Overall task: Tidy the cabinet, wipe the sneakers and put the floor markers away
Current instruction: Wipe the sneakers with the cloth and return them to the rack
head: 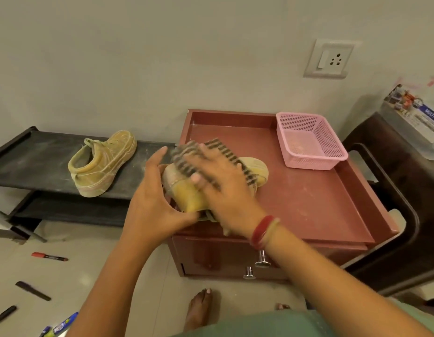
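Wiping step. Left hand [150, 190] grasps sneaker [186, 193] by the heel, bracing it on cabinet top [308, 203]. Right hand [218, 181], fingers flat and unclenched, presses striped cloth [225, 154] onto the upper. Second sneaker [101, 164] sits on rack [36, 161], 10 o'clock. Markers [49, 257] on floor, 8 o'clock.

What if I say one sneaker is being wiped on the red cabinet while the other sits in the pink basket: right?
No. The head view shows the other sneaker on the black rack; the pink basket holds no shoe.
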A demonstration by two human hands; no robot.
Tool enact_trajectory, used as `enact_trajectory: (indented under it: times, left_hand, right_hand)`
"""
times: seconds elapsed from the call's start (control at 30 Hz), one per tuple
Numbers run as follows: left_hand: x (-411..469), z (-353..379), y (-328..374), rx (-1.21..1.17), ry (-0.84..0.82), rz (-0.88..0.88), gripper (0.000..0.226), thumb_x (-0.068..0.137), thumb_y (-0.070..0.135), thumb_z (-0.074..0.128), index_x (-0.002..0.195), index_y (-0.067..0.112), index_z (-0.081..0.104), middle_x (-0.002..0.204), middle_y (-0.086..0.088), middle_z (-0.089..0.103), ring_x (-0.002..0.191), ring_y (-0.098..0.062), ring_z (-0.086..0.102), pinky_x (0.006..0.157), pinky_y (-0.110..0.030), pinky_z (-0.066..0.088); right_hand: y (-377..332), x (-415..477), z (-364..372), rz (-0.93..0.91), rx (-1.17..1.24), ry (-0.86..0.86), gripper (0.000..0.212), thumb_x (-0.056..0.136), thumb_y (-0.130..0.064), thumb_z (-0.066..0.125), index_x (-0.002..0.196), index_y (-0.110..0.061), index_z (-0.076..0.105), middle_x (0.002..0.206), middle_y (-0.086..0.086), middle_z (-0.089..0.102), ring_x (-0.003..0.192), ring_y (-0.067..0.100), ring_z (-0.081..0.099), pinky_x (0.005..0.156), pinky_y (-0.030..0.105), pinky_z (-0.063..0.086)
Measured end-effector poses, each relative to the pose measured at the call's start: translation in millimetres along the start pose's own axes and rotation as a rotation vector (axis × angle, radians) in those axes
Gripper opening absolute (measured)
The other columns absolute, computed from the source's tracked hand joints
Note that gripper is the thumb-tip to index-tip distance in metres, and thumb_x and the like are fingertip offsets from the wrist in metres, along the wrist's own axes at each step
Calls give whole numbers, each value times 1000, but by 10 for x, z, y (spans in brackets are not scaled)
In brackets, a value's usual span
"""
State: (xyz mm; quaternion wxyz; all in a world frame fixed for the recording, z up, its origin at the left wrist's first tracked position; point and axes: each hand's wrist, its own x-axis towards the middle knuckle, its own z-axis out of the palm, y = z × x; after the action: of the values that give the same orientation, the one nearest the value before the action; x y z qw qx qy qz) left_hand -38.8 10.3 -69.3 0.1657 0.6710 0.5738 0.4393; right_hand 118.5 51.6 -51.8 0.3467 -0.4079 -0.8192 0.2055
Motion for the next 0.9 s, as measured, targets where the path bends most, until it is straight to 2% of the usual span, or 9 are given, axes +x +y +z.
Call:
enact_trajectory:
  times: [0.07,0.13,0.23,0.37,0.47,0.63,0.7,0.8,0.9]
  left_hand:
    - [-8,4,28,10,6,39,105,56,46,71,145,32,18,113,28,50,93,-4,62,71,-39,58]
    - [-19,1,29,43,3,79,101,56,48,68,143,31,20,111,19,53,86,-5,63,65,-33,58]
    - [-42,-30,-12,52,-33,108,104,52,42,73,142,33,22,113,36,45,93,-1,61,67,-33,58]
    - [-37,-46,2,29,-50,85,104,44,49,75,136,39,25,111,42,42,96,1,57,70,-38,58]
    - [-16,-24,39,18,-37,38,102,43,49,74,132,42,26,106,44,42,95,3,55,72,-40,58]
    - [-4,-25,1,15,-16,-66,110,41,55,73,138,36,24,105,34,43,87,1,56,76,-43,58]
    - [6,-27,-2,18,-12,-82,111,41,56,73,139,35,24,103,33,43,85,6,55,74,-43,58]
    - [26,-26,28,29,-10,-68,110,42,57,71,139,33,25,102,33,43,86,10,53,74,-43,58]
    - [18,-31,37,49,-12,-37,106,46,57,70,138,31,26,104,35,42,90,17,51,71,-41,58]
  right_hand:
    - [-80,-72,157,-139,-285,-106,41,93,-49,34,133,-46,41,155,-7,21,144,25,12,111,62,1]
    - [-31,-98,178,-193,-345,-95,40,94,-48,34,133,-46,41,155,-8,20,144,26,11,112,55,1]
    - [172,-147,117,-130,-271,-103,44,95,-52,27,138,-47,32,154,-14,18,144,19,8,115,44,-2]
    - [611,-255,-54,60,-320,-57,52,90,-63,15,141,-51,16,153,-19,13,144,11,-4,116,44,-5]
    - [963,-247,-148,212,-139,-34,53,91,-61,21,142,-50,9,153,-20,2,144,11,-8,115,38,-4]
    - [1069,-168,-385,627,502,297,42,101,-23,37,142,-18,36,151,-2,29,138,8,26,109,19,20]
    - [804,-156,-421,470,479,399,38,101,-21,37,138,-19,42,145,-5,38,134,3,33,109,17,25]
    - [320,-183,-199,86,196,121,40,98,-31,39,138,-32,37,145,-9,40,138,8,27,115,29,18]
    - [182,-185,46,-37,-121,-59,41,98,-41,34,138,-37,39,149,-7,35,143,19,17,116,46,-1]
